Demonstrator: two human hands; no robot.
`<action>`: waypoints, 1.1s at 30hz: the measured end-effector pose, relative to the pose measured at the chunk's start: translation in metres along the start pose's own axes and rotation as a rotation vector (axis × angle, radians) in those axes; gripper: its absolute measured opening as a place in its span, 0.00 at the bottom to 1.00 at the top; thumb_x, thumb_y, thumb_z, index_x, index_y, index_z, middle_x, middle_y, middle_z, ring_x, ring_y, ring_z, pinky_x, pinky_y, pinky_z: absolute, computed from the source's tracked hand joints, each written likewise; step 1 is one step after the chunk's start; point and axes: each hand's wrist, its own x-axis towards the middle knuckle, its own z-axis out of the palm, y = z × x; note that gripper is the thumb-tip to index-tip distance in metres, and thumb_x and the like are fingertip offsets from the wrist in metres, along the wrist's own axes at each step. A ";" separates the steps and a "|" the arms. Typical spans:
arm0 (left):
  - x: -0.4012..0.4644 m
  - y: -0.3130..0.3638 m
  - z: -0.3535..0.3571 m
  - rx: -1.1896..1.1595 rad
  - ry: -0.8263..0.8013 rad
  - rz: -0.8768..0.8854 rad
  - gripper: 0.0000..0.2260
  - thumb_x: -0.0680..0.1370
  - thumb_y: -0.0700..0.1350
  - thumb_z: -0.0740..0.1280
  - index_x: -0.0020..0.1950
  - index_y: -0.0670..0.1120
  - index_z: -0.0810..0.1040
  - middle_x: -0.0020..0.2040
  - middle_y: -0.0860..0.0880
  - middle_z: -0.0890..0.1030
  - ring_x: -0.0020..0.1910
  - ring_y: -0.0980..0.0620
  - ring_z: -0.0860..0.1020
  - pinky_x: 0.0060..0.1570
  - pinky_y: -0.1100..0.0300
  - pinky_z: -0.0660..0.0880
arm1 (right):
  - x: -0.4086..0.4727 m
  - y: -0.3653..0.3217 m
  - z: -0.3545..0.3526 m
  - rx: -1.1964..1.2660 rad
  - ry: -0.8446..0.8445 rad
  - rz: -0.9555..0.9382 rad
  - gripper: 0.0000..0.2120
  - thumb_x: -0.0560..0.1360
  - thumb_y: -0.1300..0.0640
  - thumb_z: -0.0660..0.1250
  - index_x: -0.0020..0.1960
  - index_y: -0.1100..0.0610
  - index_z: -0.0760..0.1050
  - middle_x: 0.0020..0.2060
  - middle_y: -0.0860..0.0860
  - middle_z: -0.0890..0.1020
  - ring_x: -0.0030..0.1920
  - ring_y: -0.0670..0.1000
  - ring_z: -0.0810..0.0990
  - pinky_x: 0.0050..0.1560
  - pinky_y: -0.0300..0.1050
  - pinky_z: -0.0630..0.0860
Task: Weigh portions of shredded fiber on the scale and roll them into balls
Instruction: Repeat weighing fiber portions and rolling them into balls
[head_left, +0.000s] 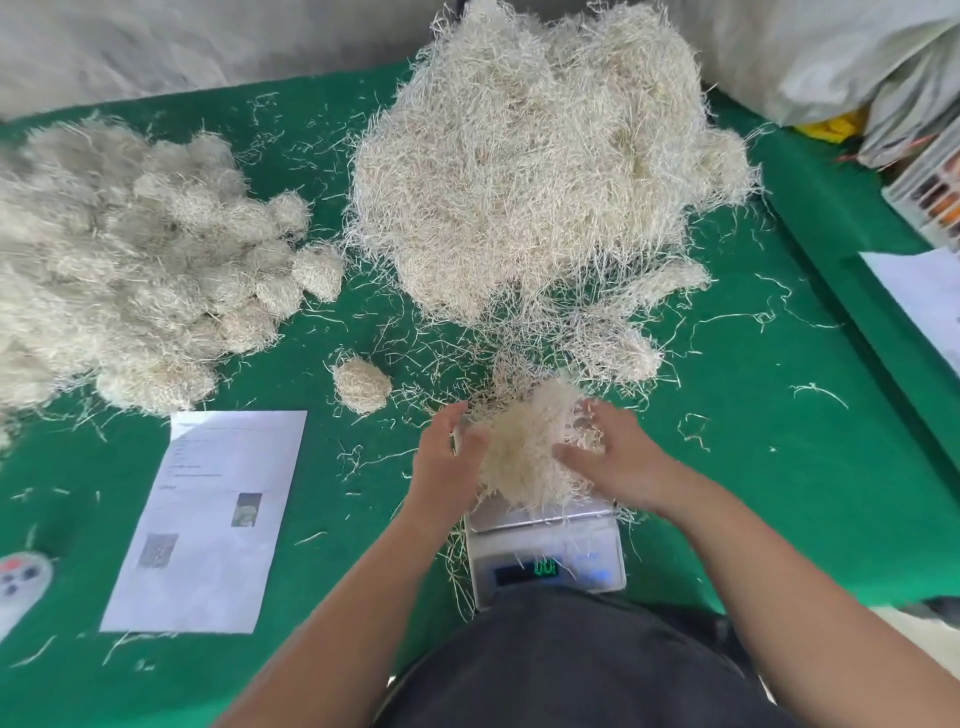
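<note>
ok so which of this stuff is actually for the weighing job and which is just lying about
In use: fiber portion, left hand, right hand, scale, loose fiber heap, finished balls.

Lying about: printed sheet, remote, bags.

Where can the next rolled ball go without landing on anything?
Green cloth between the printed sheet and the scale carries only stray strands; likewise right of the scale. Crowded: finished balls far left, loose fiber heap ahead.
</note>
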 end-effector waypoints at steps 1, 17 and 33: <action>-0.004 0.000 0.000 0.048 0.006 0.029 0.23 0.84 0.53 0.65 0.79 0.58 0.65 0.77 0.55 0.67 0.72 0.54 0.69 0.71 0.49 0.70 | -0.004 0.003 -0.009 -0.054 -0.014 0.005 0.39 0.78 0.38 0.69 0.82 0.50 0.57 0.79 0.55 0.61 0.75 0.55 0.67 0.76 0.53 0.65; -0.041 0.028 0.003 0.659 -0.004 0.483 0.24 0.82 0.54 0.64 0.77 0.63 0.65 0.83 0.53 0.58 0.81 0.45 0.55 0.79 0.44 0.52 | -0.042 -0.008 0.011 -0.253 0.245 -0.384 0.37 0.79 0.50 0.71 0.83 0.51 0.58 0.82 0.54 0.59 0.83 0.51 0.53 0.82 0.54 0.54; -0.057 0.020 -0.004 0.622 -0.008 0.439 0.22 0.82 0.50 0.65 0.76 0.60 0.68 0.81 0.54 0.60 0.80 0.47 0.59 0.79 0.44 0.58 | -0.046 -0.004 0.020 -0.257 0.273 -0.318 0.35 0.79 0.50 0.71 0.82 0.50 0.60 0.82 0.56 0.58 0.83 0.55 0.54 0.80 0.60 0.56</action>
